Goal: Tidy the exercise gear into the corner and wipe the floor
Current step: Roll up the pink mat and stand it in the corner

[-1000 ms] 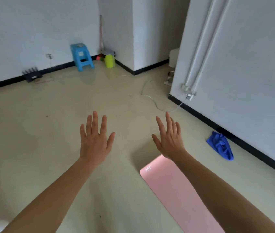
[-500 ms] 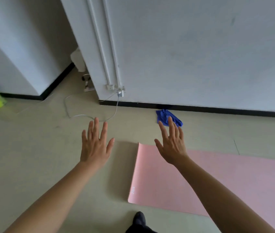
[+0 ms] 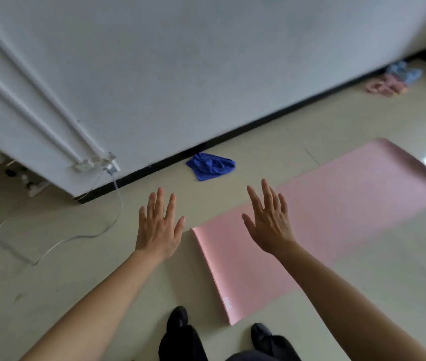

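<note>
1. Both grips are empty. The left grip point(image 3: 158, 227) and the right grip point(image 3: 269, 225) are held out with fingers straight and spread.
2. The pink yoga mat point(image 3: 337, 217) lies unrolled on the floor point(image 3: 63, 282). Its long axis runs from the near short end away to the right.
3. The right grip hovers above that near end, and the left is over bare floor just beside the short edge. Rolling would likely start here.
4. The blue cloth point(image 3: 210, 165) lies crumpled against the wall's foot, beyond both grips.
5. Blurred shapes near the far corner may be slippers.
</note>
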